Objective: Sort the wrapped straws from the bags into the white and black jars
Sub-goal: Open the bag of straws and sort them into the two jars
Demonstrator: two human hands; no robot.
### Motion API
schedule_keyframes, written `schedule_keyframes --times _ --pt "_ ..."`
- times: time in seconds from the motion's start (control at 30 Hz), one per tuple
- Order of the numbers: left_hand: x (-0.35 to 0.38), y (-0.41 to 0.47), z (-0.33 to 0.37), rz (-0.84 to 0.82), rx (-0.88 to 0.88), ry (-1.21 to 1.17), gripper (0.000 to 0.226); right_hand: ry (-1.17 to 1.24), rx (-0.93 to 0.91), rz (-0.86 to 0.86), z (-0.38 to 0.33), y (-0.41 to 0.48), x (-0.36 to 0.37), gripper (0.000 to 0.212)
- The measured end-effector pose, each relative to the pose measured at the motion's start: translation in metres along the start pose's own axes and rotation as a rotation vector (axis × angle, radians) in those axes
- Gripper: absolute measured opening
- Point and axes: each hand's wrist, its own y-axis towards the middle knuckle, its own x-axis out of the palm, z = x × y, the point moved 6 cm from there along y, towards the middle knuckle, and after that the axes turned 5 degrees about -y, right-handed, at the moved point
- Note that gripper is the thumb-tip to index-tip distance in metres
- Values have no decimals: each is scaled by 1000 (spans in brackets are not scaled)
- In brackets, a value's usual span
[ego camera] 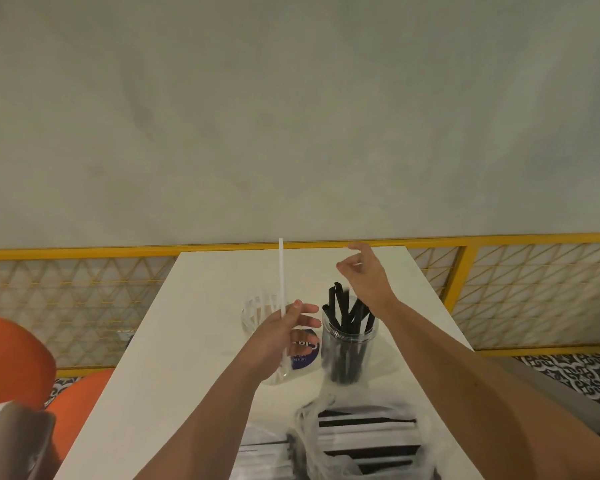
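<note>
My left hand (288, 327) pinches a long white wrapped straw (282, 271) that stands nearly upright over the clear jar of white straws (257, 313), which carries a blue label. My right hand (368, 275) hovers above and behind the clear jar of black straws (349, 344), fingers loosely spread and holding nothing. Several black straws lean inside that jar. Close to me lie clear plastic bags (364, 441) holding white and black wrapped straws.
The white table (187, 341) runs away from me to a yellow-framed lattice railing (499, 289) and a grey wall. Orange chairs (14, 358) stand to the left of the table. Patterned floor shows at the right.
</note>
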Motion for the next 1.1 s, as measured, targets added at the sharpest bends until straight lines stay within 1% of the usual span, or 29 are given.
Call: schedule_keyframes --times 0.07,0.13,0.17,0.2,0.27,0.33,0.37,0.43,0.47,0.53,0.6,0.63,0.7,0.8,0.83,0.87,0.93,1.0,1.07,1.1 --pt "-1 1 1 20 8 41 38 -88 -88 62 -13 0 -1 41" --pt "-1 2 3 27 25 52 38 -120 -228 98 -34 -3 2 39" --pt "-1 3 4 31 32 35 38 -101 -279 66 -45 -6 8 37" --pt "-1 3 6 37 39 21 38 -76 -298 -7 -56 -10 16 35" --pt "-3 5 9 60 63 48 37 -78 -254 -211 -68 -18 39 35" --pt "-5 4 14 68 98 117 36 -86 -203 -339 -72 -24 58 34" --pt "-6 3 17 67 113 141 35 -71 -198 -357 -73 -26 64 30" --pt "-9 0 25 81 163 175 29 -12 -197 -335 -78 -28 71 18" --pt "-12 -1 30 117 213 209 23 19 -203 -307 -81 -29 71 12" --pt "-26 -6 42 293 367 331 12 65 -249 -226 -88 -28 69 5" --pt "-44 -15 49 484 529 364 21 45 -324 -154 -91 -28 67 4" --pt "-51 -20 51 534 570 349 26 19 -344 -139 -90 -28 68 3" --pt "-61 -22 49 572 563 416 33 -36 -345 -146 -83 -29 74 2" --pt "-72 -7 33 550 427 762 41 -100 -272 -203 -65 -30 90 2" --pt "-75 -1 24 525 359 846 44 -149 -235 -224 -57 -29 95 8" --pt "-78 4 15 496 296 889 47 -197 -197 -253 -49 -29 100 13" --pt "-80 9 2 457 216 893 49 -254 -126 -306 -38 -30 104 17" --pt "-79 7 0 464 239 864 49 -291 -113 -324 -33 -30 104 24" --pt "-73 -1 9 527 355 826 47 -356 -158 -299 -36 -29 97 34" --pt "-69 -7 14 565 427 797 44 -379 -184 -279 -40 -31 90 35"
